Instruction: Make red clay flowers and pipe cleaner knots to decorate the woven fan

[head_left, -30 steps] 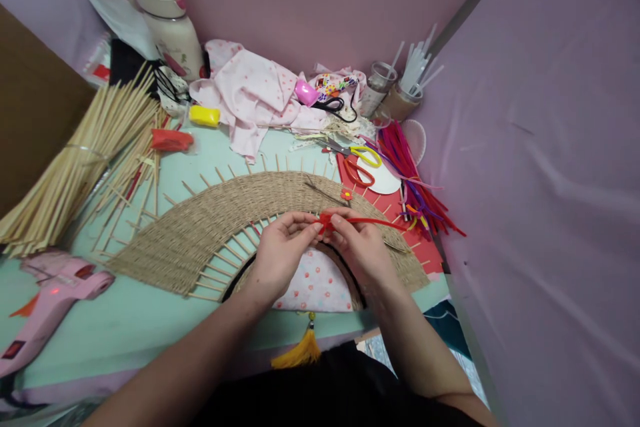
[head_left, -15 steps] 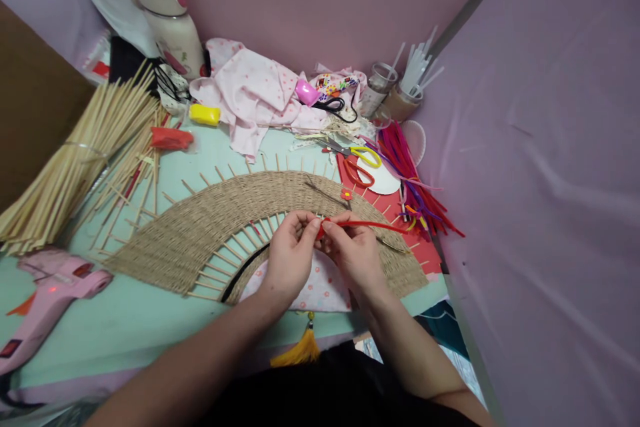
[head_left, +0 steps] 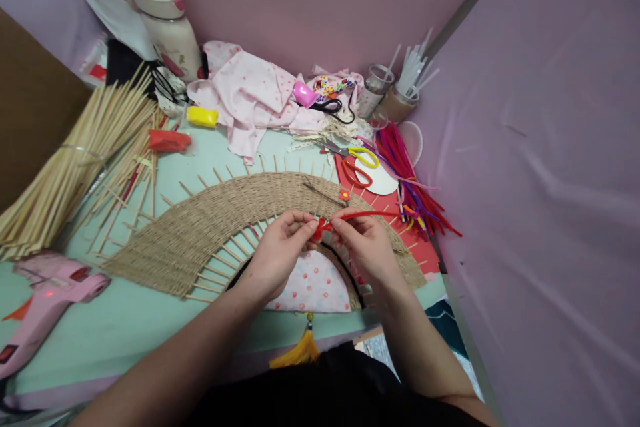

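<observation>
Between my hands is a red pipe cleaner (head_left: 373, 213), its left end bent into small loops. My left hand (head_left: 285, 247) is closed in a pinch on the looped end. My right hand (head_left: 365, 240) pinches it just right of the loops, and the long straight tail runs off to the right. Beneath both hands lies a woven fan (head_left: 170, 240) with wooden ribs and a pink dotted cloth centre (head_left: 313, 280). A small red flower (head_left: 345, 195) sits on the weave above my right hand. A yellow tassel (head_left: 300, 350) hangs at the fan's base.
At the left are a pink glue gun (head_left: 47, 300) and a bundle of wooden sticks (head_left: 65, 173). Scissors (head_left: 357, 163) lie behind the fan, beside a pile of coloured pipe cleaners (head_left: 400, 153). Along the back stand a bottle (head_left: 173, 37) and cups of glue sticks (head_left: 403, 100).
My right hand has shifted slightly right, away from my left hand, uncovering the red loops. More of the fan's cloth centre and right black edge shows. The view has moved slightly.
</observation>
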The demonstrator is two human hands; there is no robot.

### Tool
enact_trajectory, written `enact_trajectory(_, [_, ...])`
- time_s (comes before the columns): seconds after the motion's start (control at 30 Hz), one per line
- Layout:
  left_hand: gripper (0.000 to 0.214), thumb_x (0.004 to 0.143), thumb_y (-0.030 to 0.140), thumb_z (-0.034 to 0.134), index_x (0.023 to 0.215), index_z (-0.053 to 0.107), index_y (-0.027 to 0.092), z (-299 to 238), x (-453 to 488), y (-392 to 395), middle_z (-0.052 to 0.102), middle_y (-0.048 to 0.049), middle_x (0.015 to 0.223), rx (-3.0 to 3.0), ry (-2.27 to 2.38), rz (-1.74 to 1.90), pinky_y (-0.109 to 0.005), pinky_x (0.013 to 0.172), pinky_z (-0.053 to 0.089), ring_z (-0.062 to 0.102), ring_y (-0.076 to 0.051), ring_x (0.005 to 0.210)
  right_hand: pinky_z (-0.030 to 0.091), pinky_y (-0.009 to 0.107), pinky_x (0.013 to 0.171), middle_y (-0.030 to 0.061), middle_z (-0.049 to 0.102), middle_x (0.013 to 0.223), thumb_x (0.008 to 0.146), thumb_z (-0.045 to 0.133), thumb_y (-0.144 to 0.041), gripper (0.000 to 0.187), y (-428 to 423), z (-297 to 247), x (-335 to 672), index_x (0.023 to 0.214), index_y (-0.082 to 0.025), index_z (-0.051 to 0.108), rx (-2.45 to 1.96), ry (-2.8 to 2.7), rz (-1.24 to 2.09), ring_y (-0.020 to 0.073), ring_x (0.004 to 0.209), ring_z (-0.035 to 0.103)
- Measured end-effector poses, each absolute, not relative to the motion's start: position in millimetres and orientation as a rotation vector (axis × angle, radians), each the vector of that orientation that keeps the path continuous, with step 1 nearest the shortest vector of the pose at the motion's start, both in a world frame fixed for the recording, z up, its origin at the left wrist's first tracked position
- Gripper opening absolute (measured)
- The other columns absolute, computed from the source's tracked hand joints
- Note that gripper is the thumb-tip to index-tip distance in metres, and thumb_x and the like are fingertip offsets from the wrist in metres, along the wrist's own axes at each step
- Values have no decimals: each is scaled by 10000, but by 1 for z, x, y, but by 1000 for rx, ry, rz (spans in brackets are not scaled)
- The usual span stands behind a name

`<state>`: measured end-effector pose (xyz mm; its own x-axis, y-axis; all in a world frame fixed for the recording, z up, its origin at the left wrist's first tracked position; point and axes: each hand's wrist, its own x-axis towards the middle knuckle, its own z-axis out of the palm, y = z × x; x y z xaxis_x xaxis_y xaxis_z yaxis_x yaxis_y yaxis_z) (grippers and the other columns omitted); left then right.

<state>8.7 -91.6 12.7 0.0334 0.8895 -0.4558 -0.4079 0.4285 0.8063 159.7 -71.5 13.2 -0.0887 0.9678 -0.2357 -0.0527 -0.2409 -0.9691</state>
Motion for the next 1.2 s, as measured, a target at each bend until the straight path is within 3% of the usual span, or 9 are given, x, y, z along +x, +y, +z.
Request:
enact_trajectory(0.4, [177,605,245,810,714,705,153,13,5,-89,677,-22,664,516,1036,958,-238,610,451,598,-115,627,471,248,589,-1,661,688,750,717,-346,169,-74,19,166,822,-193,719,-1356,-1229,1365,122,604,558])
enact_trajectory(0.63, [183,625,271,816,673,701,137,10,3,-90,632,-7,611,502,974,889,-195,564,417,552,-81,577,497,287,696,21,709,791,757,726,-316,123,-74,17,170,826,-214,725,-1354,-1312,1278,159,727,619])
enact_trajectory(0.93, [102,663,135,800,685,702,119,17,3,-88,638,-23,632,185,856,823,-167,577,474,566,-60,564,489,281,691,0,658,778,801,693,-325,111,-79,13,177,837,-221,683,-1336,-1368,1273,145,710,595])
enact_trajectory(1.03, [100,679,133,792,703,697,112,14,3,-88,638,-20,637,197,880,872,-162,579,471,571,-56,566,502,301,725,21,671,855,798,685,-309,155,-78,11,177,929,-228,665,-1299,-1363,1267,164,775,616])
enact_trajectory(1.13, [132,674,157,800,708,679,115,12,2,-87,643,-14,638,241,968,996,-172,578,467,581,-64,574,492,295,708,29,640,914,789,692,-274,279,-80,14,180,1056,-247,616,-1292,-1261,894,160,787,598])
enact_trajectory(1.2, [161,662,173,806,716,662,124,11,3,-86,655,-12,651,262,1024,1068,-185,590,472,596,-75,592,469,290,701,21,608,887,801,683,-238,229,-84,19,181,1021,-253,619,-1265,-1259,522,153,767,571])
